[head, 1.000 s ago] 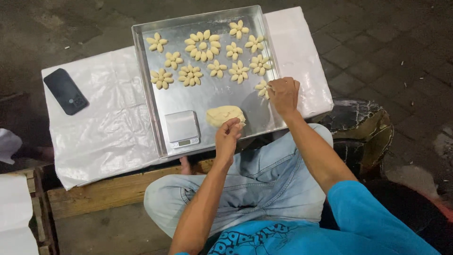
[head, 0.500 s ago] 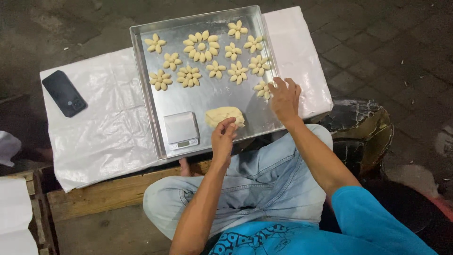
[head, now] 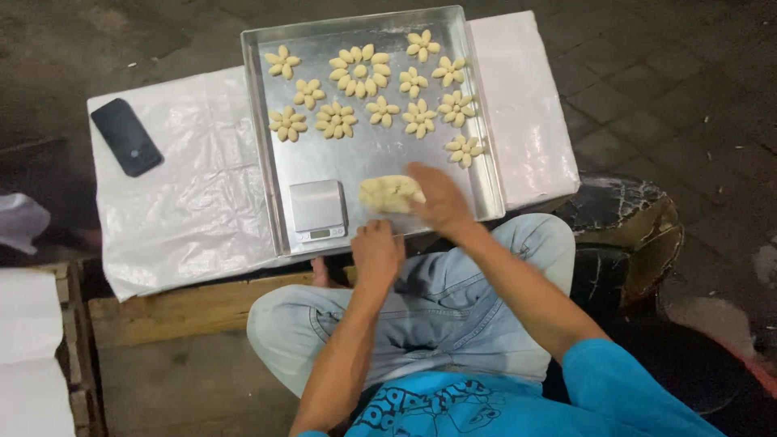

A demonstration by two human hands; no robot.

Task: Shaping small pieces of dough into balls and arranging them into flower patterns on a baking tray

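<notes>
Right hand [head: 441,202] on dough lump [head: 388,194], near edge of tray [head: 267,162], grip loose over it. Left hand [head: 376,252] at tray's near rim, fingers curled, holding nothing visible. Scale [head: 317,209] just left of dough.

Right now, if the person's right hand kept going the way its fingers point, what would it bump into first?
The right hand points leftward at the lump of dough on the metal tray. It would meet that dough first, and already seems to touch it; beyond lies the small scale.
</notes>
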